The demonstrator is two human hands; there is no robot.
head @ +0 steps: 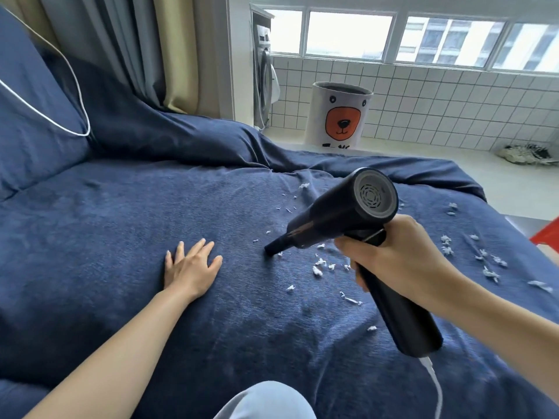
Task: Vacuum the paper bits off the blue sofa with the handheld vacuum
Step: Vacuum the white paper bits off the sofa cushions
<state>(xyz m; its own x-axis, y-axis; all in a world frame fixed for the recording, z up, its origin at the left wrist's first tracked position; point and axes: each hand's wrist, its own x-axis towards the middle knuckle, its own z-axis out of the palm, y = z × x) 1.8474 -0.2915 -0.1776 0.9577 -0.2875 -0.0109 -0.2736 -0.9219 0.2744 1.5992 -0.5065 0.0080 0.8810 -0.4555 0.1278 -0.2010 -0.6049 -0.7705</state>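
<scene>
We're mid-sweep: right hand [396, 258] has its fingers wrapped round the handheld vacuum [348, 225] grip, nozzle tip touching the blue sofa [121, 237] at the left edge of the paper bits [320, 266], while left hand [190, 267] lies flat w/ fingers spread, pressing the fabric. Most bits are still there, approx. under and right of the vacuum, so next we probably drag the nozzle right thru them, keeping it on the cloth.

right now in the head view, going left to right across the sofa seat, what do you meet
left hand flat on the blue sofa → vacuum nozzle → right hand gripping the handheld vacuum → paper bits near the right edge
</scene>
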